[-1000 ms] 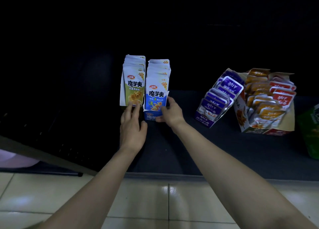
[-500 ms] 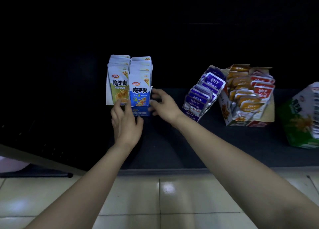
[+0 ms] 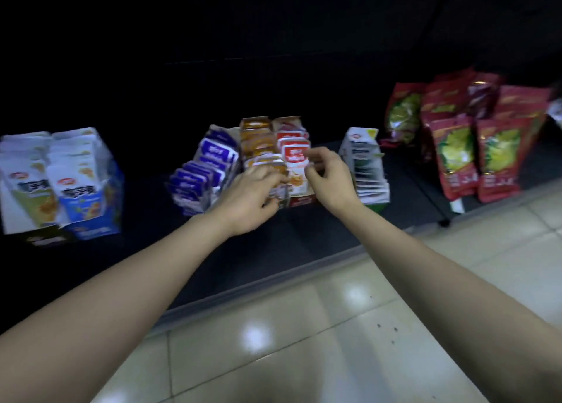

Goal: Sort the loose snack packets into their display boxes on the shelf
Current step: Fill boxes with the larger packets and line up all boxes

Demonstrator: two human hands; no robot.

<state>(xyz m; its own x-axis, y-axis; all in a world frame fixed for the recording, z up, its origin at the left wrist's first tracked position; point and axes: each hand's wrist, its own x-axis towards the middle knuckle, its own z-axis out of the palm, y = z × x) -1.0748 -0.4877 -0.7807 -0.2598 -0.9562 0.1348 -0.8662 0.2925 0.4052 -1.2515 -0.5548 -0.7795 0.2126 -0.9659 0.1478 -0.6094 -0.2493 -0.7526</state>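
Note:
Three display boxes stand side by side mid-shelf: purple packets (image 3: 209, 165), orange packets (image 3: 255, 138) and red packets (image 3: 293, 147). My left hand (image 3: 249, 199) reaches into the orange row, its fingers curled over the front orange packet and its thumb under it. My right hand (image 3: 330, 179) is beside the red row, with forefinger and thumb pinching the right edge of the front red packet. The view is blurred by motion.
At far left, a green box (image 3: 27, 190) and a blue box (image 3: 85, 190) hold white pouches. A green-and-white packet box (image 3: 366, 165) stands right of my right hand. Red durian bags (image 3: 453, 153) fill the right end. The dark shelf (image 3: 304, 232) edges a tiled floor.
Both hands left the blue and green pouch boxes and moved right to the orange and red packet boxes. The view swung right, bringing the red bags into sight.

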